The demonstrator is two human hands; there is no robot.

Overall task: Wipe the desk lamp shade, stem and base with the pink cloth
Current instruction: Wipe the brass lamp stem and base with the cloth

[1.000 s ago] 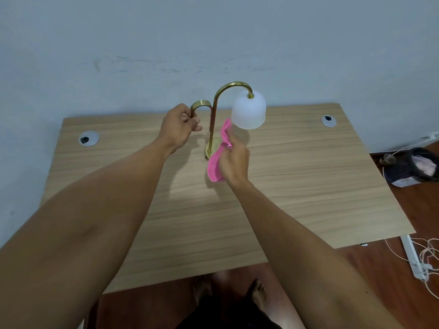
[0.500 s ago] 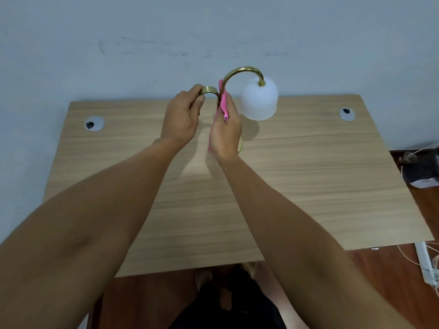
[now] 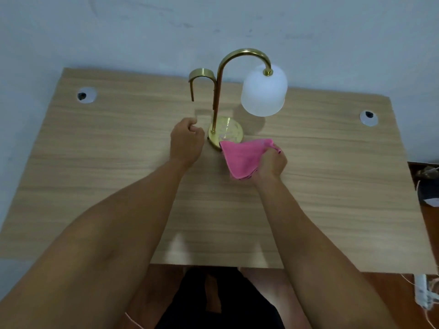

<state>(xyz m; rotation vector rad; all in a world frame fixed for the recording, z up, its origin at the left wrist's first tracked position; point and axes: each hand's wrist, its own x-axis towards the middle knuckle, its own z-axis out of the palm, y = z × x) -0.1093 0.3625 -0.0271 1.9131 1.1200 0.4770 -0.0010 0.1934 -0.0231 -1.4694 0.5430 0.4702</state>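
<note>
A brass desk lamp stands at the back middle of the wooden desk (image 3: 308, 198). Its curved stem (image 3: 217, 98) rises from a round gold base (image 3: 229, 130) and carries a frosted white shade (image 3: 263, 92) on the right. A short brass hook (image 3: 202, 76) branches off to the left. My right hand (image 3: 270, 163) is shut on the pink cloth (image 3: 242, 159), whose upper corner lies over the base's front edge. My left hand (image 3: 186, 143) is loosely curled just left of the base, holding nothing.
Two round cable grommets sit in the desk, one at back left (image 3: 86, 95) and one at back right (image 3: 368, 118). A pale wall runs right behind the desk. A power strip (image 3: 425, 293) and cables lie on the floor at right.
Both hands have dropped from the top of the lamp to its base. My left hand let go of the brass hook. The cloth left the stem and now lies spread at the base.
</note>
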